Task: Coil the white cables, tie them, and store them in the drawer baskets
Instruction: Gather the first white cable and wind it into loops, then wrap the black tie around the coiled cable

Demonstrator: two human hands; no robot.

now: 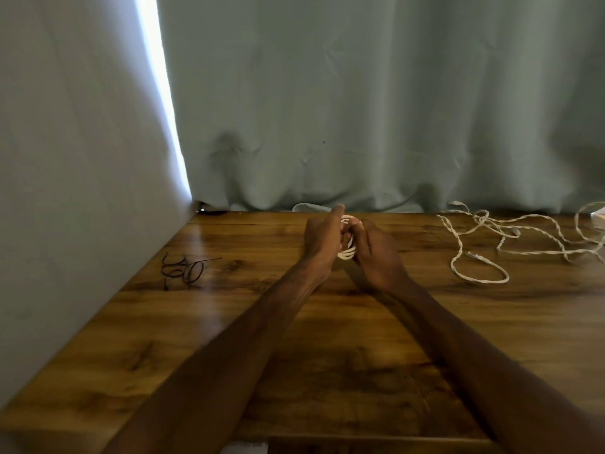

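I hold the white coil [347,251] upright between both hands, a little above the surface [248,322] and near its far edge, so the loops cannot spring apart before a tie goes round them. My right grip [376,253] is closed round the coil's right side, fingers curled over the strands and pinning them into one bundle. My left grip [322,239] is closed on the opposite side, with one finger sticking up past the top of the loops, which I judge leaves it free to guide a loose end or a tie. I cannot tell whether a tie is already in my fingers, because they hide the middle of the coil. The black ties [183,270] lie in a small tangle well off to my left, near the wall [65,191]. Fetching one would mean one grip lets go and reaches across while the other alone holds the loops together. The loose white cables [484,244] sprawl uncoiled on the right side of the surface, well apart from my hands and twisted over one another. I think they will need untangling before coiling. A grey-green curtain [360,109] hangs just behind the far edge and bunches onto it, close to my fingertips, so there is little room to work farther back. No drawer or basket shows here.
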